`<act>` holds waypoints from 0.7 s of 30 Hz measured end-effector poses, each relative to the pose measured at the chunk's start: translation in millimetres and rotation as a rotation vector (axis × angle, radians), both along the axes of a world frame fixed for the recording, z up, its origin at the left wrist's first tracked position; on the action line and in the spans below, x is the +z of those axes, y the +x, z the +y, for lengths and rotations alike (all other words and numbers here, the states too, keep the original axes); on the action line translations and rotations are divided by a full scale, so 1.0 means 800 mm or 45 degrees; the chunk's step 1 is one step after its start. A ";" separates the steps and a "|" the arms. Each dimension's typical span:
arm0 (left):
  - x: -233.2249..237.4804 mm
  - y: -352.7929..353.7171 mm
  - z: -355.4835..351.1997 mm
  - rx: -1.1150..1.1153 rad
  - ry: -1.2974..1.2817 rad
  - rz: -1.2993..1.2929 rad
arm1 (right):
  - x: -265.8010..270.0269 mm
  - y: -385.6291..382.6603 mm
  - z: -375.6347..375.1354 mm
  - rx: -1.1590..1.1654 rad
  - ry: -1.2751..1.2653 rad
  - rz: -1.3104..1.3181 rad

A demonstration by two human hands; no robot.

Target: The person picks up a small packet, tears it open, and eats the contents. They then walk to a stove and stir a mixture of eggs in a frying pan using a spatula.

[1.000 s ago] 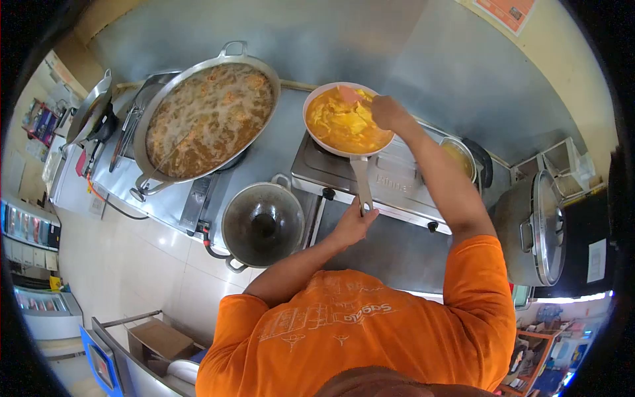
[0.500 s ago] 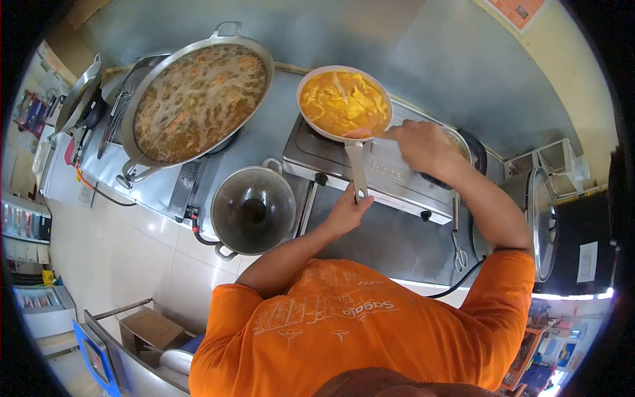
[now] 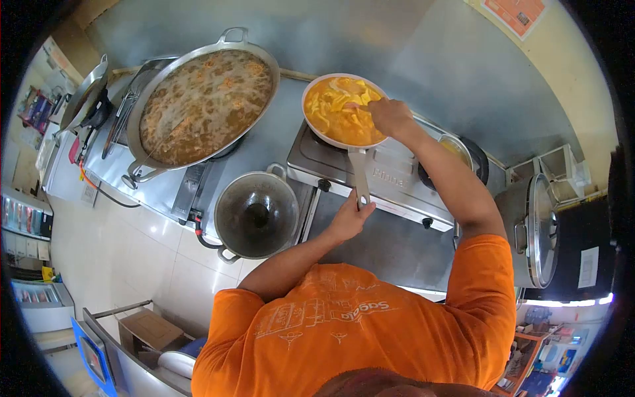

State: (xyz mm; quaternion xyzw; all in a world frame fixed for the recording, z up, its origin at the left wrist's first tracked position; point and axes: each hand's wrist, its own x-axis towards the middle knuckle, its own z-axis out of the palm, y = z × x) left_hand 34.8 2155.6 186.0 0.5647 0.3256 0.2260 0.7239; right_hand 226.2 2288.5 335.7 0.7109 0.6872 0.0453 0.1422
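Left hand [image 3: 349,218] closed, right hand [image 3: 390,116] extended farther forward.

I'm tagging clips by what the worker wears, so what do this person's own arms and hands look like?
The left hand and right hand are bare, without gloves, and I can make out no watch or bracelet. The forearms are uncovered; short orange sleeves end near the elbows, part of an orange shirt with pale printing.

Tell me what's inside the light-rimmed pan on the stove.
The pan holds orange-yellow liquid with yellow pieces; a utensil's pink end is in it. The food covers the bottom, and the right hand hides part of the rim.
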 end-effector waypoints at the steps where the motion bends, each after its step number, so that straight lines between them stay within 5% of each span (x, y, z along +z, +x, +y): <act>1: -0.003 0.000 0.000 0.004 0.026 -0.007 | -0.002 0.005 0.008 -0.001 0.023 -0.006; 7: -0.003 -0.001 0.002 -0.043 -0.006 -0.007 | 0.016 0.024 0.028 0.011 0.020 -0.055; 15: -0.003 -0.003 0.004 -0.052 -0.024 0.020 | 0.148 -0.009 -0.046 0.024 -0.149 -0.150; 21: 0.001 -0.004 0.005 -0.068 -0.074 0.005 | 0.140 -0.026 -0.086 0.111 -0.280 -0.122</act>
